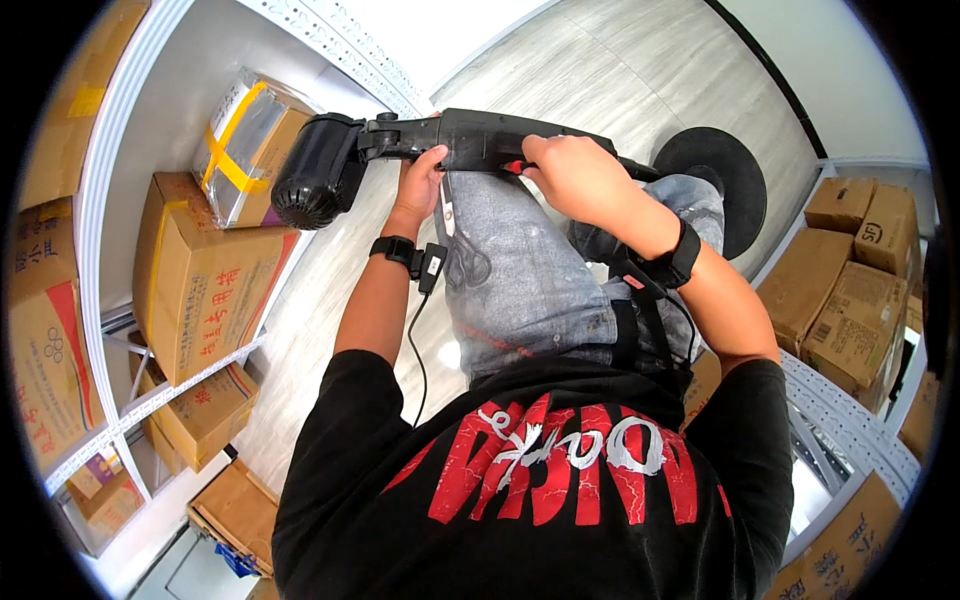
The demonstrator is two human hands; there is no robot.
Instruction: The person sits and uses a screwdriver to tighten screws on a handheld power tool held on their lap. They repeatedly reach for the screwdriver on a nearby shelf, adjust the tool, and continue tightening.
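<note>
A long black device (480, 138) lies across my raised thighs, with a rounded, slotted head (318, 175) hinged at its left end. My left hand (422, 180) grips its body near the hinge, thumb in front and the other fingers mostly hidden behind. Against the body's right half, my right hand (580, 180) is closed, palm down. Something small and red (515, 167) shows at its fingertips; its kind is unclear. A pair of grey-handled scissors (468, 262) rests on my left thigh, below my left hand. Beyond my right hand is a round black disc (715, 190), partly hidden by my knee.
White perforated shelving (150, 400) on the left holds cardboard boxes (205, 290), one taped in yellow (245, 150). More cartons (850, 310) fill shelves at the right. A black cable (412, 345) hangs from a small module (430, 268) at my left wrist. The floor (600, 60) is pale wood-look.
</note>
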